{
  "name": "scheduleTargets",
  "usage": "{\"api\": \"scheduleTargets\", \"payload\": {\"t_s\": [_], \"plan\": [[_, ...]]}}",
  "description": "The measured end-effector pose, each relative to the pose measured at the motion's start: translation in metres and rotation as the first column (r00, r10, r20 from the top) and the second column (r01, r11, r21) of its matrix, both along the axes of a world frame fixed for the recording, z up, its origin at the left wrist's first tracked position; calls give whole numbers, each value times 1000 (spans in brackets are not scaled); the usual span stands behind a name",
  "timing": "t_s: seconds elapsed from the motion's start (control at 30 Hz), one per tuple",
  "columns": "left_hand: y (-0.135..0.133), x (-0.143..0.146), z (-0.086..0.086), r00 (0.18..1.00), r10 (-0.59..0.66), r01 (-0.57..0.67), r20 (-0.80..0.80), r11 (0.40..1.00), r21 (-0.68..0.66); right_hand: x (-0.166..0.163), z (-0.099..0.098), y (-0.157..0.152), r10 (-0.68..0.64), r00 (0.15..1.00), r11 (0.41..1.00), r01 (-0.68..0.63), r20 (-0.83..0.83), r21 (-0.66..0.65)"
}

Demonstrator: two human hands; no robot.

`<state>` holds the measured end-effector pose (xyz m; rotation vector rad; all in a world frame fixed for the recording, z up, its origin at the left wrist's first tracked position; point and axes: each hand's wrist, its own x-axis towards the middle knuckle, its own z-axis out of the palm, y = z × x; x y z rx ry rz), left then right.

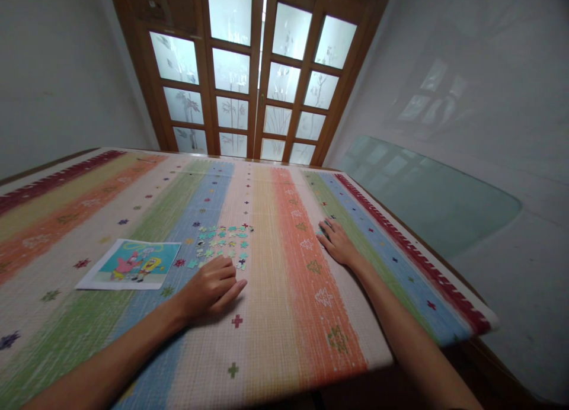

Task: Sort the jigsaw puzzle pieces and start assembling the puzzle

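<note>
Small teal and multicoloured jigsaw puzzle pieces lie in loose rows on the striped tablecloth. My left hand rests just in front of the lowest row, fingers bent and thumb held apart; nothing shows in it, though the fingertips are partly hidden. Farther right, my right hand is down on the cloth with bent fingers. Bits of a teal puzzle piece show at its fingertips, mostly covered by the fingers. A printed picture of two cartoon figures lies flat, left of the pieces.
The tablecloth covers a long table, its near edge close to me. A wooden door with frosted panes stands beyond the far end. White walls flank the table, the right one with a pale green panel.
</note>
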<state>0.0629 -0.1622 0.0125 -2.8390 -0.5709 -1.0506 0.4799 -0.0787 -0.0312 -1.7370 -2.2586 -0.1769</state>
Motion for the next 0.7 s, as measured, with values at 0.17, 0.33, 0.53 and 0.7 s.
{"api": "scheduleTargets", "payload": {"t_s": [0.17, 0.33, 0.53, 0.7], "plan": [[1, 1, 0, 1000, -3, 3, 2, 1000, 4, -3, 2, -3, -25, 998, 999, 23, -65, -25], [1, 2, 0, 1000, -1, 1, 10, 1000, 15, 0, 6, -7, 29, 994, 999, -31, -102, -22], [1, 3, -1, 1000, 1, -1, 6, 1000, 4, 4, 2, -10, 90, 993, 993, -95, -72, -71], [2, 4, -4, 1000, -5, 5, 13, 1000, -13, 5, -1, -8, 113, 988, 994, -113, -105, 5]]}}
